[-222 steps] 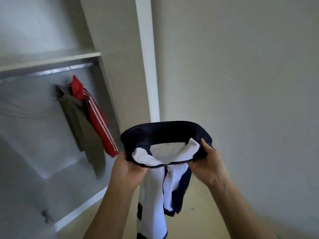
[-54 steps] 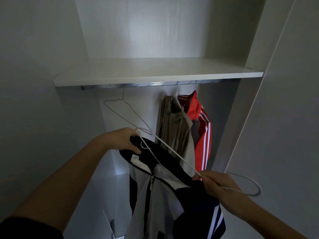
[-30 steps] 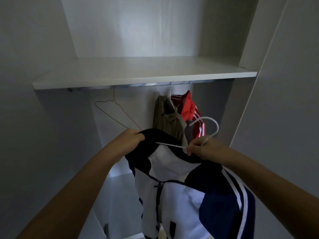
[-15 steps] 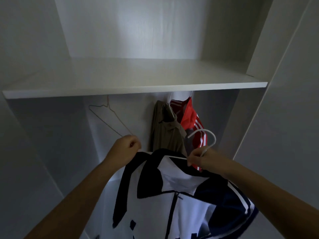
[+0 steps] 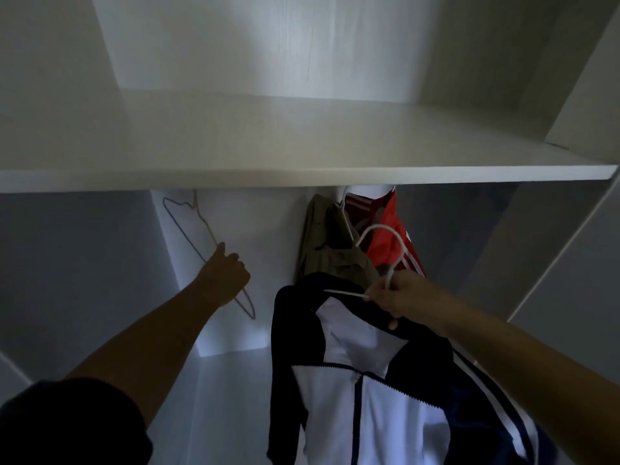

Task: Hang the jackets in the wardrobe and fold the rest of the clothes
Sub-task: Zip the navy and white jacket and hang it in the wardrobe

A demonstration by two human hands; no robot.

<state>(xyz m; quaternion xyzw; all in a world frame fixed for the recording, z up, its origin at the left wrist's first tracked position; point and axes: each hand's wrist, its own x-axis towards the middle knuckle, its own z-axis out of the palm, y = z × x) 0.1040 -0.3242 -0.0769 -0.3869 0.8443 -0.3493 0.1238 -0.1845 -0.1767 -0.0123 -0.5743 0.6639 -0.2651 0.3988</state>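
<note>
1. Navy-and-white jacket (image 5: 362,407): near, right of centre, in front of the open wardrobe (image 5: 84,263) and lower than the shelf (image 5: 302,177). It hangs from the right hand. Collar is spread open; the zip is closed from the chest down. A navy sleeve with white stripes trails right, under the right forearm.
2. White hanger (image 5: 347,294): one arm runs into the jacket's collar. The hook points up and hangs on nothing. In this view the hook overlaps the two hung jackets behind it; can't tell if it touches them.
3. Right hand (image 5: 399,297): fingers curled tight round the neck of the white hanger, thumb against the navy collar edge. It carries hanger and jacket together.
4. Left hand (image 5: 224,280): reaches far left into the wardrobe, fingers curled round the lower arm of the wire hanger (image 5: 184,230).
5. Wire hanger: thin, bare, tilted steeply, low end down-right past the left hand. Its top goes up behind the shelf's front edge; the rail is hidden there.
6. Olive jacket (image 5: 322,236) and red jacket (image 5: 391,243) with white stripes: hung side by side, far, right of centre, just under the shelf. Olive is on the left, and the two touch. Their hanger hooks go up behind the shelf edge.
7. Shelf: white, spans the wardrobe's full width above both hands.
8. Dark sleeve (image 5: 67,424): near left corner, on the left upper arm.
</note>
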